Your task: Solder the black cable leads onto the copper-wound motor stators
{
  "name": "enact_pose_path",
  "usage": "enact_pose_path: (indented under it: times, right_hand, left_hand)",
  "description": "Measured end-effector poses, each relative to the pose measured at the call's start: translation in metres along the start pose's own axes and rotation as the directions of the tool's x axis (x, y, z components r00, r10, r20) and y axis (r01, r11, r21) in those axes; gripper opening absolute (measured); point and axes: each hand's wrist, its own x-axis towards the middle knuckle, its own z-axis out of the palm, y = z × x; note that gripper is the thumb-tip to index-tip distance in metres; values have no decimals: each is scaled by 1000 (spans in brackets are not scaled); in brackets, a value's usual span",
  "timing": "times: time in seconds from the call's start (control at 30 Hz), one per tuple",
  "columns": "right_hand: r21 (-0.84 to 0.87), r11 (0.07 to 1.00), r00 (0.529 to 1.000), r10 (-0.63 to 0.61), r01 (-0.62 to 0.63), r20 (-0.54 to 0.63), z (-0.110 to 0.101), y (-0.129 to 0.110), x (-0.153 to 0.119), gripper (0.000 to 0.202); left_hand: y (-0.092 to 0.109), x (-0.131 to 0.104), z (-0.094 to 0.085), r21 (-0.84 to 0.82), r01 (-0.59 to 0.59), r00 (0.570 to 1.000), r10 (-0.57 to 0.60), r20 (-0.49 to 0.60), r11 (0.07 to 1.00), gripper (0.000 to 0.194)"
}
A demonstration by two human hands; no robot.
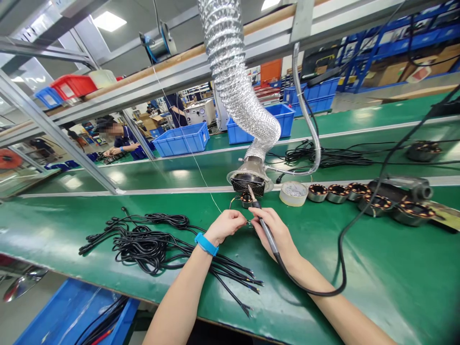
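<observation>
My right hand is closed around a soldering iron, whose tip points up and away toward the fume extractor mouth. A small copper-wound stator sits just under that mouth, near the iron. My left hand, with a blue band at the wrist, is pinched beside the right fingertips; what lies between its fingers is too small to make out. Thin wire hangs down toward the left hand. Beneath and left of my left forearm lies a bundle of black cables with bared ends.
A round tub and several stators line the bench to the right. The iron's black cord loops beside my right forearm. Blue bins stand behind. A person works at the far left.
</observation>
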Motion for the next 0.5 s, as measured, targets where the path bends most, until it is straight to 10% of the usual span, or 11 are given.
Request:
enact_pose_path:
  times: [0.23,0.5]
  right_hand:
    - [30,992,964,123,-119,-235,-21,-15,-2,13]
    - [115,986,974,141,-122,-175,-27,-15,-12,18]
  left_hand:
    - [-4,3,-1,55,5,1000,-4,-16,998,15]
    - [-4,4,-3,65,22,999,-19,-40,998,16]
